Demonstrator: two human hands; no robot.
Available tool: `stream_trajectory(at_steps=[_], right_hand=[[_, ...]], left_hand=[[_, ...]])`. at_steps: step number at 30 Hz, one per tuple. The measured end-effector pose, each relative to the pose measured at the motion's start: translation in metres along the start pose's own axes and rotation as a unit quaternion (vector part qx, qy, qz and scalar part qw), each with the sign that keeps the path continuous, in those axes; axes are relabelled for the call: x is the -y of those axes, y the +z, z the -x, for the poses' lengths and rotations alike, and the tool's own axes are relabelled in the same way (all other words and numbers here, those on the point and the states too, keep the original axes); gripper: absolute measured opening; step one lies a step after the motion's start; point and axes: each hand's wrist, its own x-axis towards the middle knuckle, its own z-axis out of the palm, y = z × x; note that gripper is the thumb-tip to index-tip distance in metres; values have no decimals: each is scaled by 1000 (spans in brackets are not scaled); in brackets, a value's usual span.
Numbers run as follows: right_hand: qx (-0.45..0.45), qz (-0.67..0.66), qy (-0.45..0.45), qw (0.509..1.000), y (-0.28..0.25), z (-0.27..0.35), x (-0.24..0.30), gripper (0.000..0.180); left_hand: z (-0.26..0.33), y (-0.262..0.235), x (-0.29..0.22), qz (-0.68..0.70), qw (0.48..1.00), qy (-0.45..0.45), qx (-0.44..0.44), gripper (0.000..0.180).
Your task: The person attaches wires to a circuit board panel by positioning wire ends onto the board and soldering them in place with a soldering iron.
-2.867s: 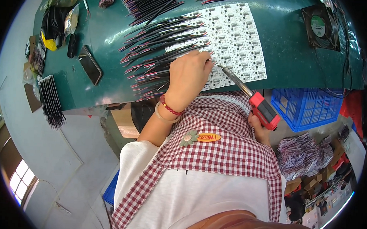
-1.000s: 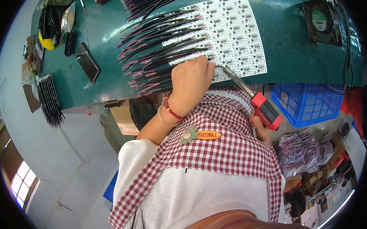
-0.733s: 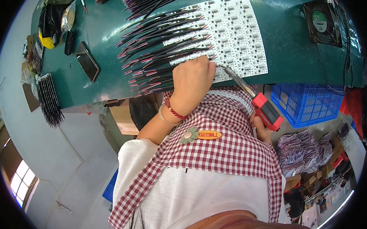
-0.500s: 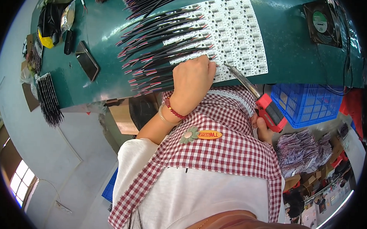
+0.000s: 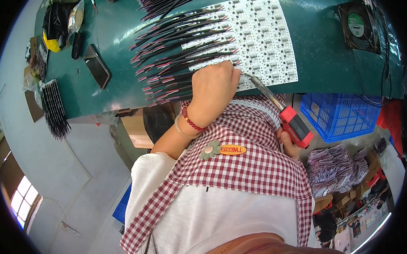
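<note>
My left hand point(image 5: 215, 85) is closed over the lower left part of a white circuit board panel point(image 5: 271, 44). Its fingertips are turned down and hidden, so what they pinch does not show. Black cables point(image 5: 183, 59) with red and white wire ends lie in rows, their right ends on the panel, some running under this hand. In my right hand point(image 5: 290, 145) is a soldering iron point(image 5: 296, 126) with a red and black handle. Its bent tip points up and left, close by the left thumb; whether it touches the board cannot be made out.
A black fan point(image 5: 358, 26) sits at the table's right, with cords beside it. To the left lie a phone point(image 5: 97, 67) and a cable bundle point(image 5: 55, 108) hanging over the edge. Below right are a blue crate point(image 5: 340, 116) and stacked wire bundles point(image 5: 329, 169).
The soldering iron has shifted left and slightly down with my right hand, bringing its tip nearer the left thumb. My left hand has stayed in place.
</note>
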Motion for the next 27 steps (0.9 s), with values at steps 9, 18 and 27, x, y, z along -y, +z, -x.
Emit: stream_trajectory(at_steps=[9, 18, 27], right_hand=[[-31, -60, 35, 997, 0, 7, -5, 15], [-46, -78, 25, 996, 6, 7, 1, 17], [-18, 20, 2, 1000, -2, 7, -17, 17]], left_hand=[[-1, -1, -1, -5, 1000, 6, -5, 22], [-5, -6, 3, 6, 999, 32, 35, 26], [-5, -6, 0, -15, 998, 32, 43, 26]])
